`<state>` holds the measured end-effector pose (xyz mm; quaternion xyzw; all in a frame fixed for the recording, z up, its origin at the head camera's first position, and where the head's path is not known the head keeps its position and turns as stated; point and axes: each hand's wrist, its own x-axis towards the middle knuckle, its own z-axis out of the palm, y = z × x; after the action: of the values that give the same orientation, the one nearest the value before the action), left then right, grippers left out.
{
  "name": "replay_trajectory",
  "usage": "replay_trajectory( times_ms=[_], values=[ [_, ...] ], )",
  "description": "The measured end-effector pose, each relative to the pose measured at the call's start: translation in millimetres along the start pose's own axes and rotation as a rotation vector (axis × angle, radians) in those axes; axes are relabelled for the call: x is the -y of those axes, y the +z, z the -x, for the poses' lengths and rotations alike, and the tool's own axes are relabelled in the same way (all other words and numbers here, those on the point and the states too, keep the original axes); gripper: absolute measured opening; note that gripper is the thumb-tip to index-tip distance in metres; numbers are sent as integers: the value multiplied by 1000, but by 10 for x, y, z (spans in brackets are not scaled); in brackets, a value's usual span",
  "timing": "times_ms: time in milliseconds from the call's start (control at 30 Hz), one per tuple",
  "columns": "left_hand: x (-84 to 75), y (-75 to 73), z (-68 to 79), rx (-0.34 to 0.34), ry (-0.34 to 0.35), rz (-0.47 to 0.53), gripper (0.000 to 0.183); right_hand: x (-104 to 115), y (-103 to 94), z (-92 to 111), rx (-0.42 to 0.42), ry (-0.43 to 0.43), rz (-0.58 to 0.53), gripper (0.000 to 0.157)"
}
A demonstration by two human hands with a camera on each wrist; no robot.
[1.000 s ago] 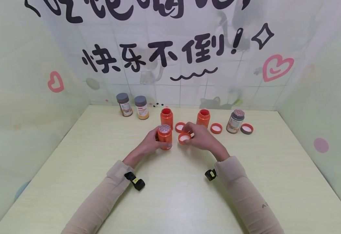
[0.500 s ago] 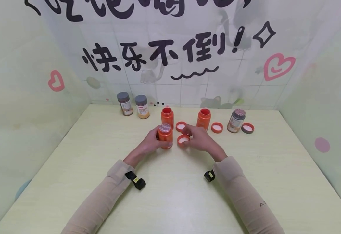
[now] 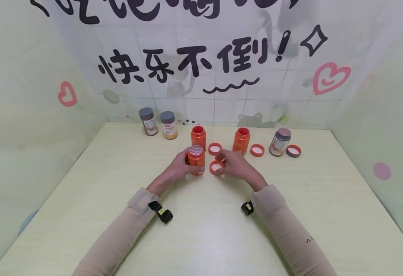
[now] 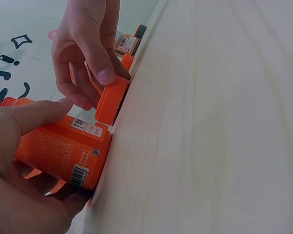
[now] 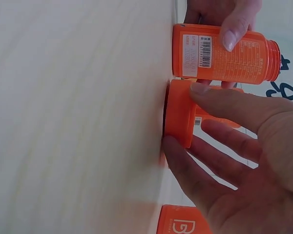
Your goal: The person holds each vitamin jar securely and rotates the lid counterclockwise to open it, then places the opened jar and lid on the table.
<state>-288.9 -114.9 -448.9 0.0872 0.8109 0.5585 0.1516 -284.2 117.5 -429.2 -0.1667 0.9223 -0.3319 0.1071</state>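
My left hand (image 3: 178, 168) grips an orange pill bottle (image 3: 197, 163) that stands upright on the table, a patterned foil seal over its mouth. In the left wrist view, the thumb lies along one side of the bottle and the fingers wrap the other. Just to the right, my right hand (image 3: 239, 165) pinches an orange bottle cap (image 3: 217, 167) with the white liner facing up. The right wrist view has the thumb on one side of this cap (image 5: 180, 113) and a fingertip on the opposite side. The cap sits low, right at the tabletop, close beside the bottle.
Behind the hands stand two uncapped orange bottles (image 3: 198, 138) (image 3: 241, 141), with upturned orange caps (image 3: 215, 148) (image 3: 257, 150) near them. A foil-sealed bottle (image 3: 279, 143) and its grey cap (image 3: 293, 151) are at right. Two grey-capped bottles (image 3: 149, 124) (image 3: 169, 127) stand back left by the wall.
The right hand has brought the orange cap slightly down and toward the table, then kept it there. The left hand holds its bottle in place; the view has shifted slightly.
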Motion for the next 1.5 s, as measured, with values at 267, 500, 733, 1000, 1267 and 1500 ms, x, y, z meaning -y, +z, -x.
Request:
replay_trajectory(
  times_ms=[267,500,733,1000,1267,1500],
  values=[
    [1,2,-3,2,0,-7,73,7,5,-1,-5,2,7,51],
    [1,-20,-13,28,-5,-8,75,-14,-12,1,20,-11,15,53],
    [-17,-151,26,106,-28,-2,81,-51,-109,14,50,14,-11,53],
    [58,-473,127,68,0,34,75,-41,-232,54,50,-15,26,41],
    [75,-984,23,-340,-14,107,58,8,-271,85,35,-13,28,36],
    [146,-1327,-154,-602,-147,-3,56,69,-278,106,35,-41,50,36]
  ],
)
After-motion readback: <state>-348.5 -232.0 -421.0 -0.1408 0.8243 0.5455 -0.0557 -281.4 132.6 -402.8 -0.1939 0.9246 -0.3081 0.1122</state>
